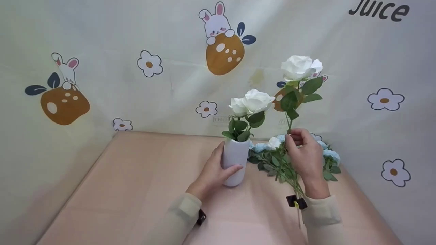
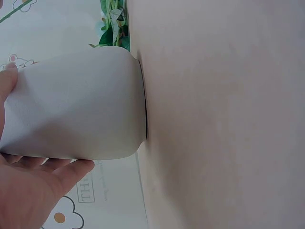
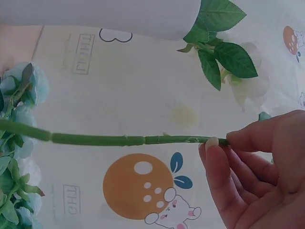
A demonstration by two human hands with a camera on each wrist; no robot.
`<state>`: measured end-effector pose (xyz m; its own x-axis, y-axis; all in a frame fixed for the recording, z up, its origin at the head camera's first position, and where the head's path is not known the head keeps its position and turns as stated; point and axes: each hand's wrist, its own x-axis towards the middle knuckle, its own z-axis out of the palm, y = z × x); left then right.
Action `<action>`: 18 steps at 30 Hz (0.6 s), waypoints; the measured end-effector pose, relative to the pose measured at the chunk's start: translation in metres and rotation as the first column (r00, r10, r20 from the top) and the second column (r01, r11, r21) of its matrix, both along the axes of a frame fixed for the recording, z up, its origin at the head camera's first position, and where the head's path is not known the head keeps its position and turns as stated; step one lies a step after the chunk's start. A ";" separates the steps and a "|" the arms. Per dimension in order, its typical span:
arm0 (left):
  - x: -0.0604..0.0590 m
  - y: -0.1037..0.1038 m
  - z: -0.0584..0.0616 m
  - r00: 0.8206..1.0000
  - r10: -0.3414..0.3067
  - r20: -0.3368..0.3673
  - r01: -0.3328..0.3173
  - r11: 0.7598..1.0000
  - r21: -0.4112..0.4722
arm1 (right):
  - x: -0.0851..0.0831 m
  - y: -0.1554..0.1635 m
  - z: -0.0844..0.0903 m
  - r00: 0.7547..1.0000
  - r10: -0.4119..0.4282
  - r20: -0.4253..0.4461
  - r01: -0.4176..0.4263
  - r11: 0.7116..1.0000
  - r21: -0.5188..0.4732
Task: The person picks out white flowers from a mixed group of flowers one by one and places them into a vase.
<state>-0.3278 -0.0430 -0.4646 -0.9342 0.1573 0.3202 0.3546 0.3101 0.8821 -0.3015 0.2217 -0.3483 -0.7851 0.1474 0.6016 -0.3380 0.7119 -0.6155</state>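
White ceramic vase (image 1: 235, 161) stands upright on the pink table (image 1: 136, 183), already holding white roses (image 1: 252, 101), with the left hand (image 1: 213, 170) wrapped around its side. The right hand (image 1: 304, 153) pinches the green stem (image 3: 119, 140) of another white rose (image 1: 300, 67), raised upright just right of the vase, above blue flowers (image 1: 272, 146) lying on the table. Steadying the vase and guiding the stem's cut end squarely over the narrow mouth would likely seat it cleanly.
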 end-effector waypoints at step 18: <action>0.000 -0.001 0.001 1.000 -0.001 0.001 0.001 1.000 -0.012 | 0.017 -0.010 0.011 0.917 0.175 -0.358 -0.274 0.930 -0.247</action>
